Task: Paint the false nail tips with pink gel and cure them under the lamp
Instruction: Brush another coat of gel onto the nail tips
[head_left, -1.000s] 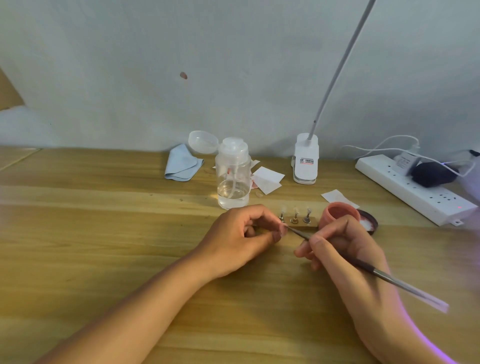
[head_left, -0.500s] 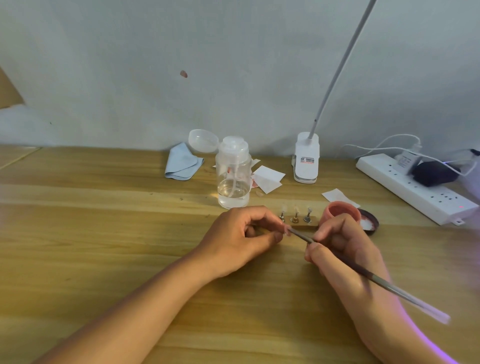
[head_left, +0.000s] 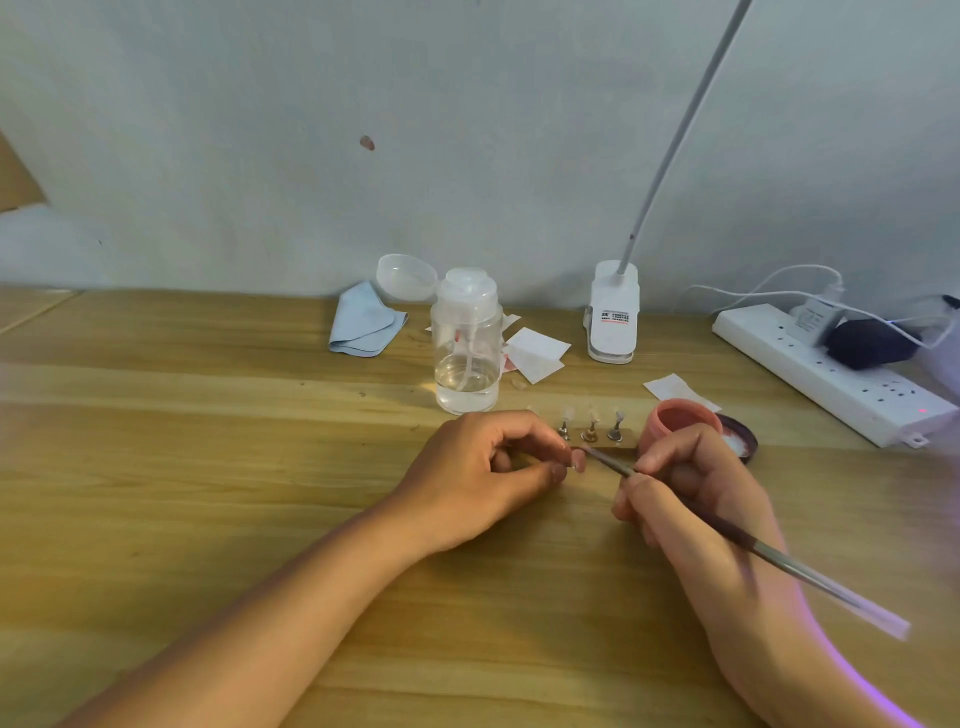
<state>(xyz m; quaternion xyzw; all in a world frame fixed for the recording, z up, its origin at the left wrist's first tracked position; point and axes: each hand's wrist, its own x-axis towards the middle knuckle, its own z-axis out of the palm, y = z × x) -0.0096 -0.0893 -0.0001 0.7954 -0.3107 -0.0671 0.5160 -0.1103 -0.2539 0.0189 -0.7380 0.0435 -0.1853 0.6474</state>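
Farther back, along the far edge of the table (head_left: 208, 467), lay a folded blue cloth (head_left: 363, 325), a clear cap (head_left: 406, 275), some white wipes (head_left: 535, 348) and the white clip-on lamp (head_left: 613, 317), its thin neck rising out of view. A power strip (head_left: 826, 374) with plugs and a cable ran toward the right edge. Between these and the hands stood a holder (head_left: 621, 442) with three small stands, each carrying a clear nail tip. It sat just behind the left fingers, partly hidden by the brush.

The left hand (head_left: 483, 467) rested near the table's middle, fingers curled, thumb and forefinger pinching a tip (head_left: 578, 460) with pink on it. The right hand (head_left: 691, 499) gripped a brush (head_left: 748, 545) like a pen, its bristle end meeting that tip. The right fingers covered the jar's front.

The clear bottle (head_left: 466, 353), pump top on, stood behind the left hand and held a little clear liquid at its bottom. The open pink jar (head_left: 675, 415) sat just right of the holder, pink inside. Its dark lid (head_left: 743, 441) lay against it, whitish within.
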